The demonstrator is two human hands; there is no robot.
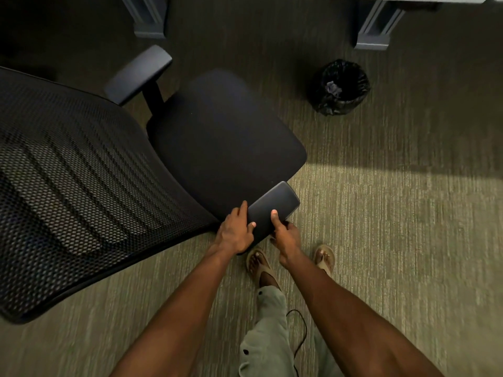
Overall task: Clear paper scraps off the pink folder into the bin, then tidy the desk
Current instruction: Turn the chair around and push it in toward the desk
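Note:
A black office chair [217, 131] with a mesh back stands on the carpet at the left, its seat facing the desk. Both hands hold its near armrest [275, 206]. My left hand [236, 231] grips the armrest's left side, and my right hand [284, 235] grips its right side with the thumb on top. A small bin [340, 88] lined with a black bag stands on the floor at the upper right, with crumpled paper scraps [333, 88] inside. The pink folder is not in view.
Two grey desk legs [374, 25] rise at the top, under the desk's edge. The chair's far armrest [138, 73] points toward the left leg. My sandalled feet [260, 265] stand just behind the chair. A thin black cable [302, 330] hangs near my trousers. Open carpet lies to the right.

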